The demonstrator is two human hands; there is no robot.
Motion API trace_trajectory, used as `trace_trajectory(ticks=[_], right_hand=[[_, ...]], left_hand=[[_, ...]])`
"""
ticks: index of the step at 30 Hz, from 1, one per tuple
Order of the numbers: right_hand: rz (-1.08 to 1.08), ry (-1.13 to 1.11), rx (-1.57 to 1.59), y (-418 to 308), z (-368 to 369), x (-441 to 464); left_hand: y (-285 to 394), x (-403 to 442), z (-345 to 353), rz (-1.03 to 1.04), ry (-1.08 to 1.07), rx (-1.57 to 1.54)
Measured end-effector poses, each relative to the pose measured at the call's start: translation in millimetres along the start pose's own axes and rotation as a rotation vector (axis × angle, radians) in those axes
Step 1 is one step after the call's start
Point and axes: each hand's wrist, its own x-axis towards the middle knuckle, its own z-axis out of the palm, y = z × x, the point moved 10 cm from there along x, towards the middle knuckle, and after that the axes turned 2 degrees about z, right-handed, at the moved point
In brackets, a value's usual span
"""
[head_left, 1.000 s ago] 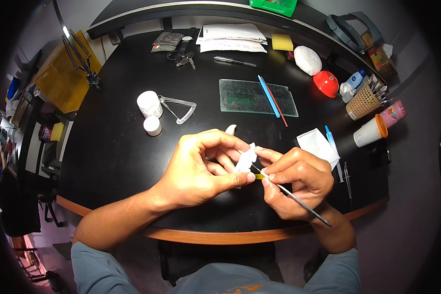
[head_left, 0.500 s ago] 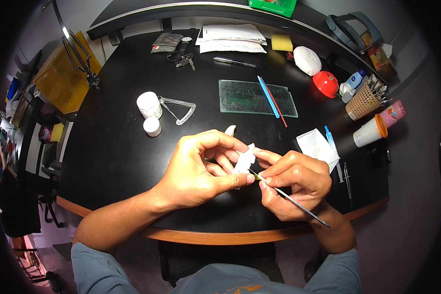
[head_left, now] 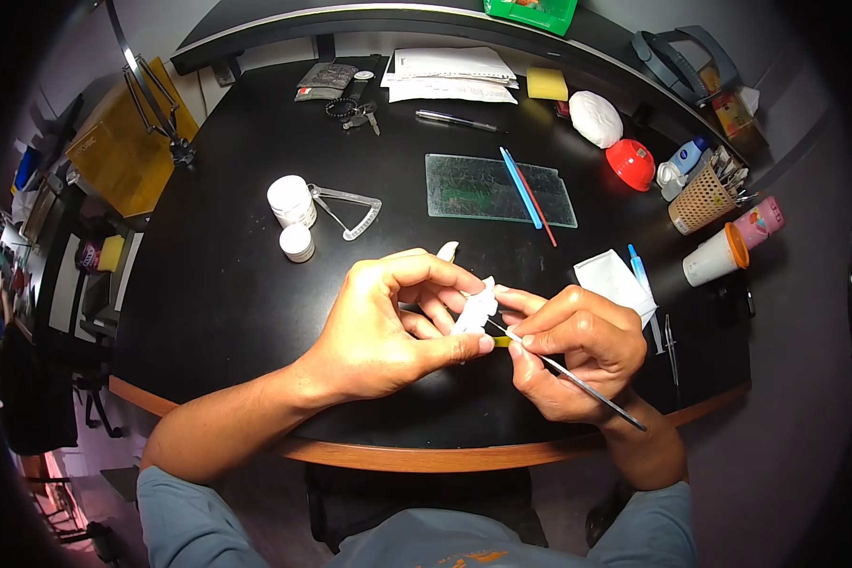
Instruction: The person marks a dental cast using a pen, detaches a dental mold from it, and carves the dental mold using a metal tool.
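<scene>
Between the thumb and fingers of my left hand (head_left: 369, 327) is a small, jagged white piece that looks like a plaster dental cast (head_left: 477, 309). A yellow bit (head_left: 503, 342) shows beside my left thumb tip. My right hand (head_left: 585, 352) pinches a thin metal carving tool (head_left: 592, 391) like a pen. Its tip points at the cast's lower right side; whether they touch I cannot tell. The tool's handle slants down toward the table's front edge. Just beyond my left fingers is a small pale object (head_left: 448, 251), partly hidden.
On the black table (head_left: 227, 331) stand two white jars (head_left: 292, 202), touching a metal caliper (head_left: 358, 218). A glass slab (head_left: 464, 189) bears blue and red sticks. White paper (head_left: 615, 286), tweezers (head_left: 671, 350), a red bowl (head_left: 630, 164) and an orange-lidded cup (head_left: 713, 258) are at right.
My right hand has shifted slightly right with the carving tool, showing more of the yellow bit. My left hand keeps its hold on the cast, almost still.
</scene>
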Motion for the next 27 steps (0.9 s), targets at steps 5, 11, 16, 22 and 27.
trace_trajectory(ticks=[5, 11, 16, 22, 27], right_hand=[[0.000, -0.014, 0.014, -1.6, 0.6, 1.2], [-0.022, -0.115, 0.003, -4.4, 4.7, 1.0], [-0.013, -0.051, 0.016, -2.0, 3.1, 2.3], [-0.013, -0.027, 0.009, -1.0, 1.5, 1.1], [-0.005, -0.019, 0.018, 0.9, 0.0, -0.1]], left_hand=[[0.6, 0.3, 0.1, 0.005, -0.001, 0.007], [1.3, 0.3, 0.1, 0.029, -0.002, 0.016], [2.1, 0.2, -0.2, 0.035, -0.003, 0.039], [1.8, -0.1, -0.4, 0.035, -0.003, 0.053], [1.5, 0.2, -0.3, 0.026, -0.002, 0.074]])
